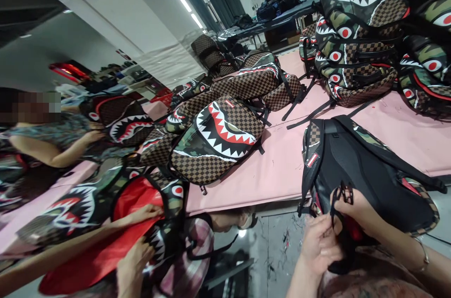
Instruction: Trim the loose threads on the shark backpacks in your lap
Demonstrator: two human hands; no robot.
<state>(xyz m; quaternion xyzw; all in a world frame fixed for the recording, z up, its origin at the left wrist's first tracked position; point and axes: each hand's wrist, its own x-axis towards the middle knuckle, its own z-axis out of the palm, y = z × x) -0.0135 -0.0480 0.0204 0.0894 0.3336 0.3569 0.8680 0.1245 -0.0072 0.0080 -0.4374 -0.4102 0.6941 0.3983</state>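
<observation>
Pinching black strap [333,210] with left fingers [324,225] and right fingers [341,204]; seemingly adjusting it beside backpack [366,171]; probably calling for steady two-handed tension

At my 4 o'clock, the black padded backpack [369,171] shows matt cloth; my thin silvery bangle [426,255] appears polished metal. At 8 o'clock, the red lining [95,258] is smooth, semi-glossy.

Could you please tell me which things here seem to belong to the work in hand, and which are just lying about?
Seemingly in hand:
backpack with black back panel
small black object in the right hand, type unclear

Apparently lying about:
shark-mouth backpack on the pink table
stacked backpacks
dark bags in the background
</observation>
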